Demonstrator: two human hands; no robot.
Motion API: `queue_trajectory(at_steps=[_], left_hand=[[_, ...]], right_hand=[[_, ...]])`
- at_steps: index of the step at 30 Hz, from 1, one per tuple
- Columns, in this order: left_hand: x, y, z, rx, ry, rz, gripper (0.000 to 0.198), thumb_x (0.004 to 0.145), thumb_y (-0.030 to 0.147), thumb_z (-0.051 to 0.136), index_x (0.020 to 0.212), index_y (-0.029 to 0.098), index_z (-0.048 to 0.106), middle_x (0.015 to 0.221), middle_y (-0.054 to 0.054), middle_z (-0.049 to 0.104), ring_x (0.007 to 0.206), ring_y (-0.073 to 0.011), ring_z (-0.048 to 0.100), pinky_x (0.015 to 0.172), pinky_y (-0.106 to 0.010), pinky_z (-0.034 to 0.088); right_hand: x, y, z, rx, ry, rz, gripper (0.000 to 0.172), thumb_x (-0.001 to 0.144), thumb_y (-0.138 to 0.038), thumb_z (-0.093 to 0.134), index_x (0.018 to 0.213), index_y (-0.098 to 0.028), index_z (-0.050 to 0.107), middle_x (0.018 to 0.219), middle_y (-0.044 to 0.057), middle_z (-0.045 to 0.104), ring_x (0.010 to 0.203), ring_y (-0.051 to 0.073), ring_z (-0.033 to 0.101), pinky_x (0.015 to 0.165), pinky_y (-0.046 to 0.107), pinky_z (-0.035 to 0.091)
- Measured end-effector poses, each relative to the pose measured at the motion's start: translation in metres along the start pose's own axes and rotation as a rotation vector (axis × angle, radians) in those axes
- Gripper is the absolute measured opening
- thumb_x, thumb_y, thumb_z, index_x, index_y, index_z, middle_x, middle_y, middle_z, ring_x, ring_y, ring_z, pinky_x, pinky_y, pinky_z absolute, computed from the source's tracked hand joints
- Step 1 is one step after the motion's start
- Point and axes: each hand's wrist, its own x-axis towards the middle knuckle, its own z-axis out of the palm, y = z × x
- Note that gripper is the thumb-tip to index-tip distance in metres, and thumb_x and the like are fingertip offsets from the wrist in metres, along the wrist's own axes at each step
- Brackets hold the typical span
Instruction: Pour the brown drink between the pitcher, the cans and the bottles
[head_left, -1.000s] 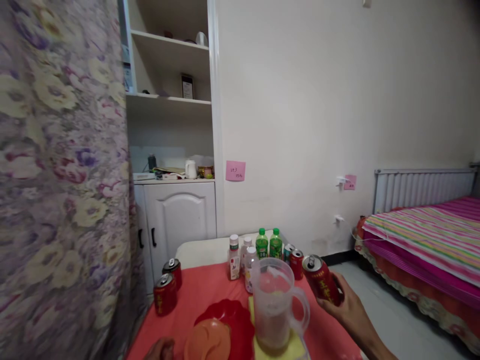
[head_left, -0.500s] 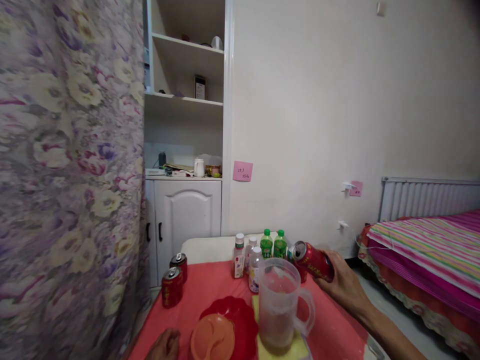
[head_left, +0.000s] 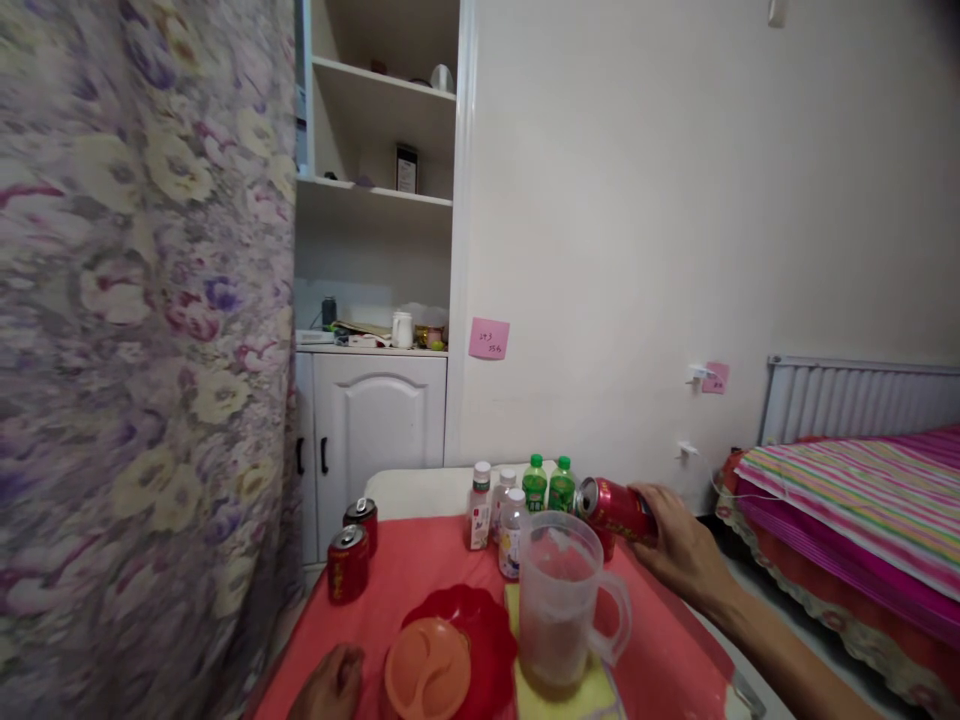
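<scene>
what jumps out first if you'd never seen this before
The right hand holds a red can tipped sideways, mouth toward the clear pitcher on the red-clothed table. A big floral curtain fills the left third, and the left hand rests by an orange dish at the bottom edge.

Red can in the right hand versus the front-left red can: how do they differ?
The held can lies tipped almost sideways, mouth toward the clear pitcher; the front-left can stands upright. The right hand grips one; nothing touches the other. Both are red, silver-topped.
</scene>
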Motion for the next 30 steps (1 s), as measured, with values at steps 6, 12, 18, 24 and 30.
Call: queue_trajectory(at_steps=[6, 12, 18, 24, 30], left_hand=[[-0.002, 0.006, -0.003, -0.008, 0.015, -0.028, 0.022, 0.081, 0.035, 0.047, 0.074, 0.026, 0.066, 0.090, -0.002, 0.080, 0.092, -0.0233, 0.074, 0.080, -0.028, 0.057], [0.000, -0.001, 0.001, 0.054, -0.040, -0.021, 0.033, 0.085, 0.038, 0.037, 0.084, 0.024, 0.067, 0.102, -0.009, 0.079, 0.097, -0.0238, 0.073, 0.087, -0.031, 0.054], [-0.001, -0.001, 0.001, 0.031, -0.004, -0.030, 0.028, 0.084, 0.039, 0.042, 0.082, 0.026, 0.067, 0.097, -0.004, 0.080, 0.094, -0.0235, 0.073, 0.081, -0.029, 0.056], [-0.001, -0.003, 0.002, 0.049, -0.019, -0.015, 0.030, 0.085, 0.039, 0.040, 0.080, 0.025, 0.066, 0.097, -0.005, 0.079, 0.095, -0.0241, 0.073, 0.082, -0.029, 0.056], [-0.002, -0.004, 0.003, 0.077, -0.038, -0.031, 0.037, 0.087, 0.040, 0.033, 0.090, 0.023, 0.066, 0.109, -0.009, 0.077, 0.104, -0.0246, 0.071, 0.089, -0.032, 0.053]], right_hand=[[0.003, 0.000, 0.000, -0.050, 0.005, -0.037, 0.054, 0.073, -0.014, 0.056, 0.126, -0.020, 0.049, 0.119, 0.011, 0.061, 0.110, 0.029, 0.058, 0.089, 0.042, 0.051], [0.006, -0.003, 0.000, -0.057, 0.008, -0.063, 0.053, 0.074, -0.013, 0.055, 0.127, -0.019, 0.049, 0.120, 0.012, 0.061, 0.109, 0.030, 0.057, 0.090, 0.043, 0.051], [0.010, -0.005, -0.001, -0.058, 0.013, -0.083, 0.053, 0.075, -0.014, 0.057, 0.127, -0.019, 0.050, 0.121, 0.013, 0.062, 0.109, 0.030, 0.058, 0.090, 0.044, 0.052], [0.013, -0.003, -0.001, -0.087, -0.013, -0.091, 0.053, 0.076, -0.014, 0.057, 0.128, -0.017, 0.050, 0.124, 0.014, 0.060, 0.112, 0.030, 0.056, 0.091, 0.043, 0.052], [0.016, -0.003, -0.001, -0.082, 0.015, -0.131, 0.055, 0.076, -0.012, 0.057, 0.130, -0.019, 0.049, 0.123, 0.013, 0.060, 0.111, 0.029, 0.056, 0.092, 0.044, 0.052]])
